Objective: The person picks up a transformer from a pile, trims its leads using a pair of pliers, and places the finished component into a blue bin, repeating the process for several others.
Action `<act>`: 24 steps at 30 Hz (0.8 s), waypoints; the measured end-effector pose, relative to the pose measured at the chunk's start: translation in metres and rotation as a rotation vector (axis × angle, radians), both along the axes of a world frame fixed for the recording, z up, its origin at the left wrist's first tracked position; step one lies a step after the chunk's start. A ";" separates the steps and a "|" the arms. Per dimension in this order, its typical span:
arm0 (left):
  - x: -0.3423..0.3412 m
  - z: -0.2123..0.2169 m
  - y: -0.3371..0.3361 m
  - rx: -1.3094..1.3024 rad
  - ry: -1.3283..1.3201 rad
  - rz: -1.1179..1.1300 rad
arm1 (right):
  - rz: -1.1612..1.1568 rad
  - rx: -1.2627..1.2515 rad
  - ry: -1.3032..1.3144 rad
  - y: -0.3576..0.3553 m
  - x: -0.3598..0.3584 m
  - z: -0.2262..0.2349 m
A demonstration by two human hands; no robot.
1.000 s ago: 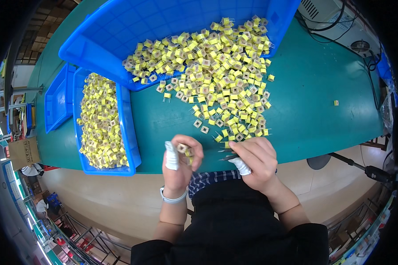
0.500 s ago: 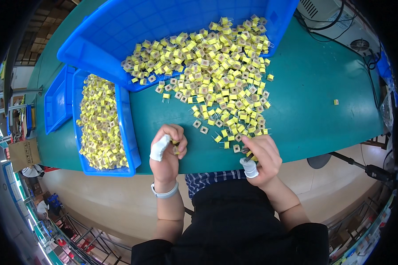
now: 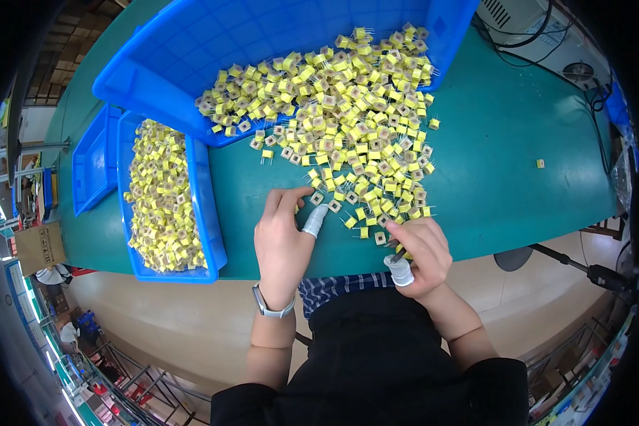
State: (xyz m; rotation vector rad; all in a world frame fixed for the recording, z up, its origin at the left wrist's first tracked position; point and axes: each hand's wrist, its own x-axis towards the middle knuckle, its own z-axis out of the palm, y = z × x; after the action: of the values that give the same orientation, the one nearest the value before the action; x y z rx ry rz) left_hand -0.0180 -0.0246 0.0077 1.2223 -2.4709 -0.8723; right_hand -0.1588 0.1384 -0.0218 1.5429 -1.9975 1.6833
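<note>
A person's two bare hands work above a green worktop (image 3: 511, 177) strewn with small yellow parts (image 3: 355, 121) with thin wire legs. The left hand (image 3: 282, 241) reaches to the pile's near edge, forefinger and white-covered thumb on either side of one square part (image 3: 317, 199); whether they pinch it cannot be told. The right hand (image 3: 427, 259) pinches a dark tool (image 3: 399, 254) beside the pile's nearest parts. The pile spills from a large blue bin (image 3: 248, 42); a smaller blue bin (image 3: 207, 206) at left is filled with similar parts.
</note>
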 end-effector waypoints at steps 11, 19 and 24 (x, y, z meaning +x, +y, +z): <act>0.014 0.008 0.011 0.592 0.411 0.021 | 0.080 0.123 -0.042 -0.004 -0.001 0.017; 0.022 0.009 0.020 0.619 0.584 -0.103 | 0.100 0.216 0.007 -0.004 -0.005 0.023; 0.020 0.008 0.022 0.630 0.612 -0.114 | 0.104 0.218 0.034 -0.004 -0.004 0.025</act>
State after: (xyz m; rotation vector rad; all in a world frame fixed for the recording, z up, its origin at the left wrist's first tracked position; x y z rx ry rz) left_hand 0.0016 -0.0023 0.0159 0.7790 -1.8281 -1.8263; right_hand -0.1631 0.1342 0.0032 1.7609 -2.1799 1.5033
